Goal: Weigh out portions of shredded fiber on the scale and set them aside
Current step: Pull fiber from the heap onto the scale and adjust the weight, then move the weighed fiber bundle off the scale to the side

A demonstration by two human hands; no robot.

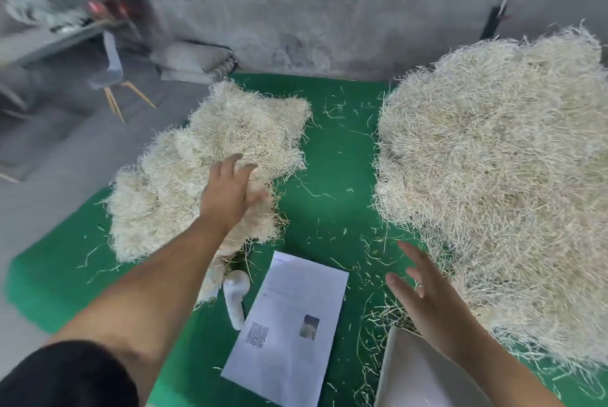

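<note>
Both hands are open and hold nothing. Left hand (230,196) rests flat on the small fiber pile (210,169) at the green mat's (332,176) left edge. Right hand (431,301) hangs with spread fingers beside the big fiber pile (500,183), above the white tray (418,377). A paper sheet (289,324) lies between.

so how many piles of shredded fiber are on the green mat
2: a smaller pile on the left under the left hand, and a bigger pile on the right.
</note>
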